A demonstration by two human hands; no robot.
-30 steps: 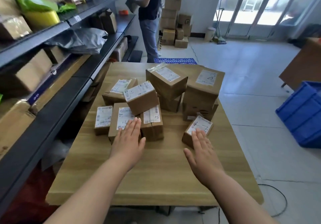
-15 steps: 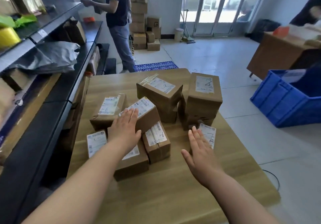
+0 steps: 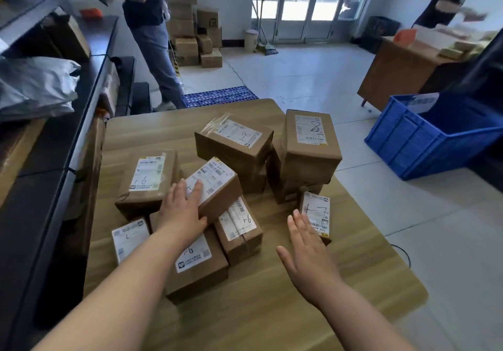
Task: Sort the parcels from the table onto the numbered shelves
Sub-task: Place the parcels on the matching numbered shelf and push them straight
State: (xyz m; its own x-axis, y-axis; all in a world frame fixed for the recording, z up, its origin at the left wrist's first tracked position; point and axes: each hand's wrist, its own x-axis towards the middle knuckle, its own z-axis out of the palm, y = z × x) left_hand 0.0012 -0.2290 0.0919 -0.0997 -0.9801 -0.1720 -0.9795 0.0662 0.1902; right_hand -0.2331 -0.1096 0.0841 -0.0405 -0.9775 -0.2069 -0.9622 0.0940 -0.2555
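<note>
The left hand (image 3: 182, 207) lies flat on a tilted box (image 3: 217, 190), fingers straight across its label and thumb against its near side, not curled round it. The right hand (image 3: 307, 252) is spread open and holds nothing. Its fingertips reach the near end of a small box (image 3: 315, 213) (marked 1-7), and I cannot tell whether they touch. The tilted box leans on a lower box (image 3: 239, 228) at the middle of the table (image 3: 272, 315). The small box sits nearer the right edge, and the shelves (image 3: 49, 176) run along the left edge.
</note>
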